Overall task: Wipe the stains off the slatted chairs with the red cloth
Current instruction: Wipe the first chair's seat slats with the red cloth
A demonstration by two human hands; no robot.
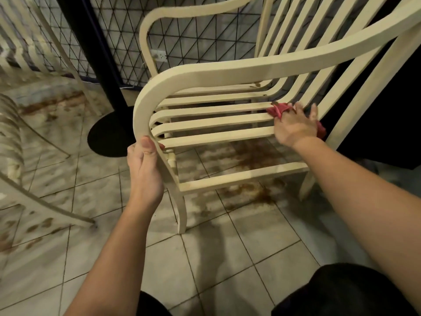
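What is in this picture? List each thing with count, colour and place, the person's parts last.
slatted chair: one, cream, centre.
other chairs: parts, at least one, cream, left edge.
red cloth: one, red, on the seat slats by the backrest.
post with round base: one, black, behind the chair.
wall socket: one, white, back wall.
wire grid: one, black, back wall.
floor tiles: many, pale, brown-stained under the chair.
left hand: one, grips the near armrest's front curve.
right hand: one, presses the red cloth on the seat.
knees: two, clothed in black, bottom edge.
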